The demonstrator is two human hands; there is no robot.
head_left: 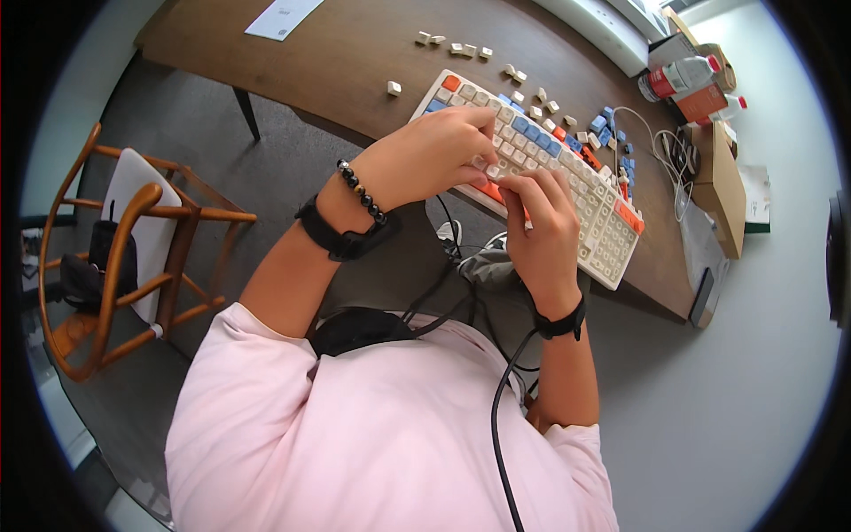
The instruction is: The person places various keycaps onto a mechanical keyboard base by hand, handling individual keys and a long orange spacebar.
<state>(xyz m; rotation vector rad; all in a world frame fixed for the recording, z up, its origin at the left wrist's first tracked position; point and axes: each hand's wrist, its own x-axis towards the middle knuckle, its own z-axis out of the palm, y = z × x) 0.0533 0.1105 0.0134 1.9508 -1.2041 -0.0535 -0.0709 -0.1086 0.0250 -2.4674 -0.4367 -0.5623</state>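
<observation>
A cream keyboard with white, blue and orange keycaps lies at a slant along the table's near edge. Above its near-left part my two hands meet, fingertips almost touching. My left hand is closed in a pinch, and my right hand is bent inward with its thumb and fingers together. Between their fingertips sits a small white keycap, partly covered by the fingers. Several key positions at the keyboard's right end look bare of caps. An orange keycap marks its far-left corner.
Loose white keycaps lie scattered behind the keyboard on the brown table. Blue keycaps form a pile near a white cable. Bottles and a cardboard box stand right. A wooden chair is left.
</observation>
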